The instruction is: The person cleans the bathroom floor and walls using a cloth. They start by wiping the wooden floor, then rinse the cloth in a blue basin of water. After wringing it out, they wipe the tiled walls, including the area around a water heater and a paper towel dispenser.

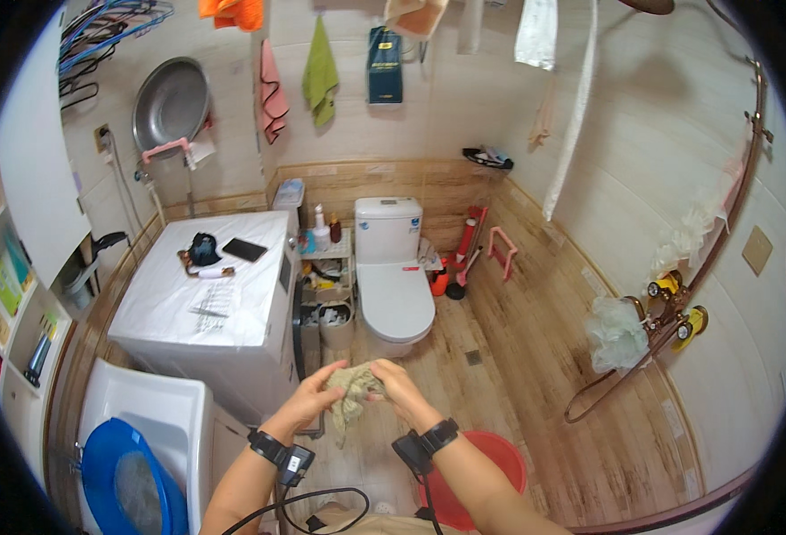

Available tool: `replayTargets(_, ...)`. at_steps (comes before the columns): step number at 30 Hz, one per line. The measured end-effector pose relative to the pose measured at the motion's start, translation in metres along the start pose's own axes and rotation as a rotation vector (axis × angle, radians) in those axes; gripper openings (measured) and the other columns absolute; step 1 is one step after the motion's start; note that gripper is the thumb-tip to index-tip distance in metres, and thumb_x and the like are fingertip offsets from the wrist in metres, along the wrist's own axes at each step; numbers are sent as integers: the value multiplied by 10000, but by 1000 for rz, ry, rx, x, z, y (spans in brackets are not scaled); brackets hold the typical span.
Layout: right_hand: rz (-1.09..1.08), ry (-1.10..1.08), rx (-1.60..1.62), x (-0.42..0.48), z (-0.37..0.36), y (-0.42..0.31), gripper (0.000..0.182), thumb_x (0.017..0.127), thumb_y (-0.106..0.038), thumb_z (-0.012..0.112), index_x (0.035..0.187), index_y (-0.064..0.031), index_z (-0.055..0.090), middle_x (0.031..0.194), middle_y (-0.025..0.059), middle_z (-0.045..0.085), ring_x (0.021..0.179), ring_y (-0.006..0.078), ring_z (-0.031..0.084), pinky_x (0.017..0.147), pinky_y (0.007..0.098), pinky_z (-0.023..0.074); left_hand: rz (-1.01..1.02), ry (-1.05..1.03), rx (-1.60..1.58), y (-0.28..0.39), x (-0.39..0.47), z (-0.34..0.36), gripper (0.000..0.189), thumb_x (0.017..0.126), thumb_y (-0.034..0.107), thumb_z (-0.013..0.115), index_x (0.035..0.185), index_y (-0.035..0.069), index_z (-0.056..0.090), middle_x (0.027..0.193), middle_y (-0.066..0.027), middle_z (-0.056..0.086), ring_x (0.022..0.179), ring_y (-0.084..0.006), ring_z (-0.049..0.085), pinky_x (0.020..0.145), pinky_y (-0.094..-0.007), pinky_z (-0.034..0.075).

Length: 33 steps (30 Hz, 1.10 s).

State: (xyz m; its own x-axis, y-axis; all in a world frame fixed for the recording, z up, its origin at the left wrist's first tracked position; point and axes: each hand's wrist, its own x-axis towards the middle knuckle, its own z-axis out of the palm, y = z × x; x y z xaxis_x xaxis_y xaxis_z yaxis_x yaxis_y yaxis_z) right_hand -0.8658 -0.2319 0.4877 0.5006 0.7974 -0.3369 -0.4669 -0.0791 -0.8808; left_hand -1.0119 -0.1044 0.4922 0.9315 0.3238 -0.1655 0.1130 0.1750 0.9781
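Note:
A crumpled olive-beige cloth (353, 389) is bunched up between my two hands, one end of it dangling below them. My left hand (311, 396) grips its left side, thumb in front. On the right side, my right hand (396, 386) holds the cloth, its fingers partly hidden behind it. Both hands are in the air over the wood-patterned floor, in front of the toilet (396, 301). Below my right forearm stands a red plastic basin (500, 461), partly covered by the arm.
At the lower left, a blue basin (99, 461) with cloudy, foamy water stands tilted in a white sink (192, 414). Behind it is a covered washing machine (166, 294) bearing a phone (244, 249). Black cables (326, 491) hang from my wrist straps. Shower pipes (667, 328) run along the right wall.

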Motion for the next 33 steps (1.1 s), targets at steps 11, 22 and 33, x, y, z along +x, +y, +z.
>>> replayTargets(11, -175, 267, -33, -4, -91, -51, 174, 880, -198, 608, 898, -35, 549, 672, 20, 532, 500, 86, 458, 464, 226, 401, 451, -217, 444, -21, 145, 77, 630, 779, 138, 697, 1314, 29, 383, 1195, -169, 447, 1104, -276, 487, 924, -357, 423)
replayTargets(22, -278, 374, 177, 89, -140, -79, 457, 829, -190, 684, 1199, -32, 468, 947, 48, 581, 788, 133, 541, 710, 297, 456, -60, -380, -123, 10, 278, 56, 228, 919, 95, 405, 1075, 4, 545, 1014, -64, 592, 896, -148, 567, 783, -281, 472)
replayTargets(33, -315, 600, 147, 129, -163, -82, 356, 909, -280, 573, 1136, -5, 562, 1053, 68, 611, 930, 155, 570, 811, 293, 455, 8, -608, -32, 17, 327, 75, 543, 809, -25, 608, 1316, 44, 427, 1193, -95, 555, 1095, -163, 531, 905, -289, 444)
